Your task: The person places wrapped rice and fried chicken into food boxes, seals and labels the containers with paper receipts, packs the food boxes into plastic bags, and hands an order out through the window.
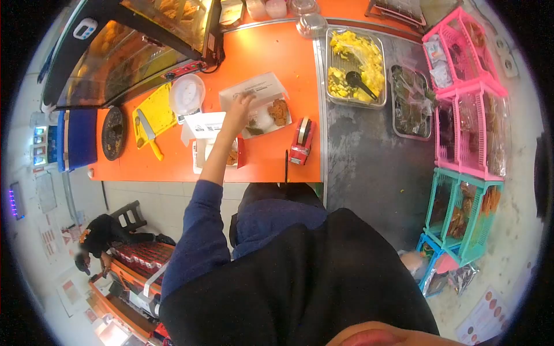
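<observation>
My left hand (241,109) reaches over an open white takeaway box (270,131), near the raised lid. Its fingers are slightly bent and look apart, with nothing visible in them. Inside that box are a piece of fried chicken (278,112), a white portion that looks like wrapped rice (261,119) and something small and green. Closer to me, a second open box (209,124) lies partly under my left forearm, with brown fried food (232,157) showing in it. To the right stands a red tape dispenser (301,141). My right hand is out of view.
A knife (147,127) lies on a yellow cutting board (163,115) beside a white tub (187,94) and black pan (114,134). A heated display cabinet (124,63) stands back left. Rightward are a tray of yellow food (356,104), a leaf tray (412,135) and stacked baskets (461,86).
</observation>
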Available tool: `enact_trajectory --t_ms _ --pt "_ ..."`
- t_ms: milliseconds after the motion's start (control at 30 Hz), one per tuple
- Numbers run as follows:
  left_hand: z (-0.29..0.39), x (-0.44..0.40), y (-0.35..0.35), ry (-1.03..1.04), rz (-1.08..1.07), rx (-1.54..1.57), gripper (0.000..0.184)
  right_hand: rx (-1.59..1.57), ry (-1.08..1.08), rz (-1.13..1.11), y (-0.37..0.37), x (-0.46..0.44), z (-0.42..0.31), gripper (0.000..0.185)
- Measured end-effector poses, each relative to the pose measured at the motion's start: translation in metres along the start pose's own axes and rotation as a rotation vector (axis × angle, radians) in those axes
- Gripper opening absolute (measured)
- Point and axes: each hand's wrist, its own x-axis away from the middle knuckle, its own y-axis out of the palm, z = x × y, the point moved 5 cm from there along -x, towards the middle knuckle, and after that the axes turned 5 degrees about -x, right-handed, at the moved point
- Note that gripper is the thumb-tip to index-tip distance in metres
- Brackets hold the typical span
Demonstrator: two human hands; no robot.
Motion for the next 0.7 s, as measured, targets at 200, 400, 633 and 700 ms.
enact_trajectory --t_ms 200,400,633,700 --pt "-0.008 0.001 -0.069 -0.373 0.468 -0.392 0.034 -1.385 -0.737 -0.733 -0.258 0.216 -0.283 0.037" --pt "-0.1 0.014 -0.004 -0.617 -0.168 -0.083 0.03 -1.43 -1.258 -1.322 -0.318 0.393 -0.43 0.029" --pt "-0.125 0.0 0.01 -0.391 -0.26 0.083 0.03 -1.292 -1.3 0.11 -0.369 0.343 -0.474 0.045" --pt "-0.117 -0.007 0.001 -0.412 -0.26 0.222 0.029 -1.266 -1.42 0.011 -0.347 0.322 -0.519 0.047"
